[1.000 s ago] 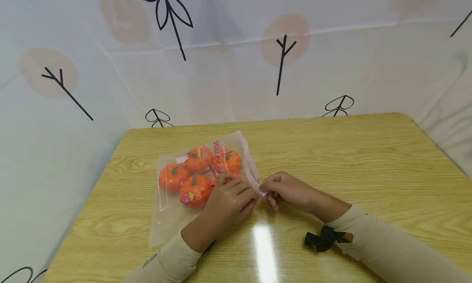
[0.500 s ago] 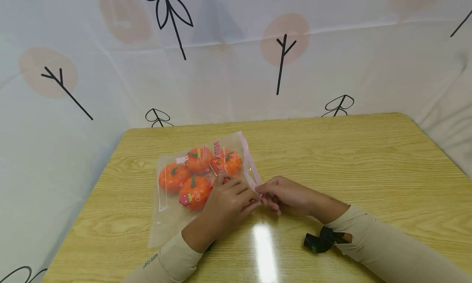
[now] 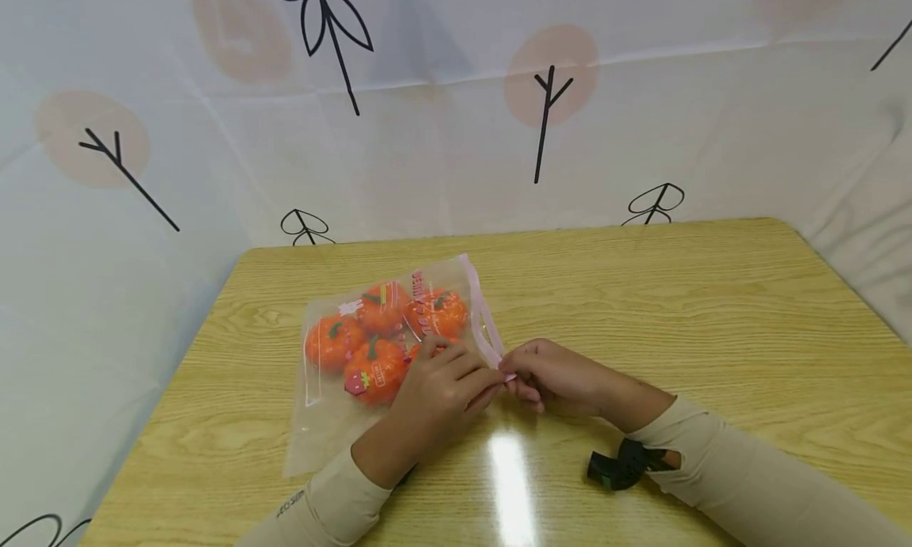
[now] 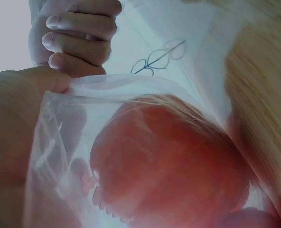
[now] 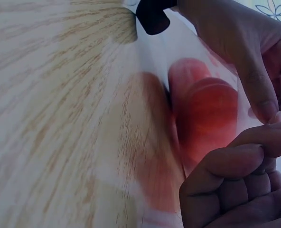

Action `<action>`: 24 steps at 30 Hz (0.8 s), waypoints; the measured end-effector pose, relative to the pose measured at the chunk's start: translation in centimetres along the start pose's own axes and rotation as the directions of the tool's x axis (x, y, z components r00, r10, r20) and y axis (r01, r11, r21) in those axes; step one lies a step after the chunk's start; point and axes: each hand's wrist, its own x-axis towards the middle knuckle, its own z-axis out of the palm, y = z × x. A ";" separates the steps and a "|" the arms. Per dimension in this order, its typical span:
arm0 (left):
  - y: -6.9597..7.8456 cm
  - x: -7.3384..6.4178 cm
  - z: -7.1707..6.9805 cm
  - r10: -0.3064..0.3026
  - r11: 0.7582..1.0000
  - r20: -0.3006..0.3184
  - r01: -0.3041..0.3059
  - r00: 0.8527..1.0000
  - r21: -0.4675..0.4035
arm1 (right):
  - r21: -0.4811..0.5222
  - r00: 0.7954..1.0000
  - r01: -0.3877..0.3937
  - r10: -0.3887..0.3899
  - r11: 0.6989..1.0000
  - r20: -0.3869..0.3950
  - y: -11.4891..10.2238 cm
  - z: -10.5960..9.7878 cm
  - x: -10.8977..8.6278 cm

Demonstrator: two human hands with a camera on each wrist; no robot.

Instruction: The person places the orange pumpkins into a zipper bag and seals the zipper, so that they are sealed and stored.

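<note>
A clear printed plastic zip bag (image 3: pixel 313 444) with a pink edge lies on the table, several orange pumpkin-like pieces (image 3: pixel 333 343) with green stems inside. My left hand (image 3: pixel 445 385) lies over the bag's near right part and pinches its edge by the corner. Right beside it, my right hand (image 3: pixel 559 377) pinches the pink strip (image 3: pixel 484 317) at that same corner. In the left wrist view one orange piece (image 4: pixel 164 161) shows large through the film, below the right hand's curled fingers (image 4: pixel 79 45). The right wrist view has both hands' fingertips meeting at the edge.
The wood-grain table (image 3: pixel 677 294) extends right of and behind the bag. A pale cloth (image 3: pixel 442 151) with plant drawings hangs behind it. A black strap piece (image 3: pixel 616 468) sticks out at the right wrist, above the table.
The right hand has shifted slightly left and down along the pink edge, and its fingers have moved at the corner. The left hand and the bag have hardly moved.
</note>
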 end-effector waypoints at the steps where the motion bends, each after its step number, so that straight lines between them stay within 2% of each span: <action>1: 0.0 0.0 0.0 0.003 1.000 -0.001 -0.003 1.000 0.001 | 0.003 1.000 0.001 -0.001 1.000 -0.001 0.0 0.0 0.0; 5: 0.0 0.1 -0.1 0.007 1.000 -0.004 -0.007 1.000 0.000 | -0.005 1.000 0.011 -0.011 1.000 -0.006 0.0 0.2 0.0; 13: -0.1 0.0 0.0 0.012 1.000 -0.010 -0.012 1.000 -0.014 | -0.101 0.999 0.031 -0.033 0.994 -0.018 -0.2 0.5 -0.2; 24: 0.0 -0.1 -0.1 0.001 1.000 -0.007 -0.001 1.000 -0.031 | -0.105 0.998 0.065 -0.066 0.992 0.000 0.0 0.4 -0.1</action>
